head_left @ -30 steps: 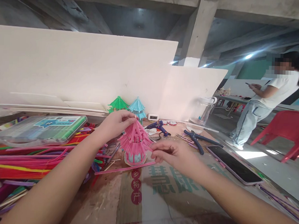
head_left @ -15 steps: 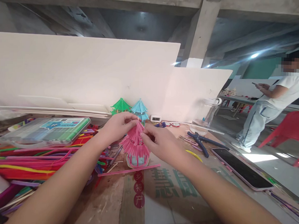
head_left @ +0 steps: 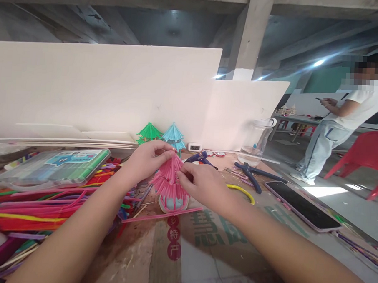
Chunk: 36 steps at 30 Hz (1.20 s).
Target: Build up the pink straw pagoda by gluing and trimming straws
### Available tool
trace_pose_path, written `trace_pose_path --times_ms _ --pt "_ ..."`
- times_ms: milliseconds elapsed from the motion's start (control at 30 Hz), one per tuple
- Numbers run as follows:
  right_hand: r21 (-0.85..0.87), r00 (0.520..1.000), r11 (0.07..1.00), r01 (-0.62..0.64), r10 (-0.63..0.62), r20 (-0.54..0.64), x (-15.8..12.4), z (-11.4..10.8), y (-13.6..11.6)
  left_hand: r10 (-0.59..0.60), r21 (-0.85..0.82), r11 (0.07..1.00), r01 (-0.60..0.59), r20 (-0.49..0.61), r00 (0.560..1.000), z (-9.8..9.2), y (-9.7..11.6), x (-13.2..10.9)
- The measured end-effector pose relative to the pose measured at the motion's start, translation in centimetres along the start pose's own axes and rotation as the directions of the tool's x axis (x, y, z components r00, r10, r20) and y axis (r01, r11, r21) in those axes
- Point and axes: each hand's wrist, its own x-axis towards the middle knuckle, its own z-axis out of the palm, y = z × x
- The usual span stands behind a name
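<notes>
A small pink model pavilion [head_left: 170,183] with two tiers of roof made of pipe cleaners stands upright on a pale round base [head_left: 172,209] in front of me. My left hand [head_left: 152,158] pinches the peak of its upper roof. On the right side of that roof, the thumb and fingertips of my right hand [head_left: 200,180] are closed on the pink strips; the exact strip is hidden. A loose pink pipe cleaner [head_left: 142,218] lies across the front of the base. Behind my hands stand a green model pavilion [head_left: 149,132] and a blue one [head_left: 173,134].
Left lie heaped pipe cleaners [head_left: 32,205] and a clear plastic case [head_left: 65,165]. On the right are pliers [head_left: 253,177], a phone [head_left: 302,205], a clear jug [head_left: 256,140] and a yellow pipe cleaner [head_left: 246,192]. A glue gun [head_left: 201,157] sits behind. A person [head_left: 337,110] stands beyond.
My right hand has shifted slightly down along the upper roof, uncovering more of the glue gun and yellow pipe cleaner. My left hand keeps its pinch on the peak. The view has turned slightly right.
</notes>
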Motion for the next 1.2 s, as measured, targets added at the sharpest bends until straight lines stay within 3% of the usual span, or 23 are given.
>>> trace_pose_path --times_ms 267,900,1067,1200 --pt "0.066 0.999 0.998 0.008 -0.006 -0.033 0.0 0.4 0.3 0.030 0.014 0.999 -0.030 0.011 0.999 -0.1 0.1 0.0" --pt "-0.026 1.000 1.000 -0.007 0.007 -0.026 0.0 0.3 0.0 0.014 0.027 1.000 -0.016 0.043 0.999 -0.4 -0.1 0.0" --pt "0.050 0.991 0.999 0.007 -0.014 0.135 -0.1 -1.4 -0.1 0.027 0.026 0.999 -0.029 0.058 0.998 -0.6 -0.3 0.0" --pt "0.113 0.973 0.993 0.015 -0.041 0.227 0.0 -1.3 0.2 0.014 0.038 0.999 -0.016 0.053 0.999 -0.7 -0.3 0.0"
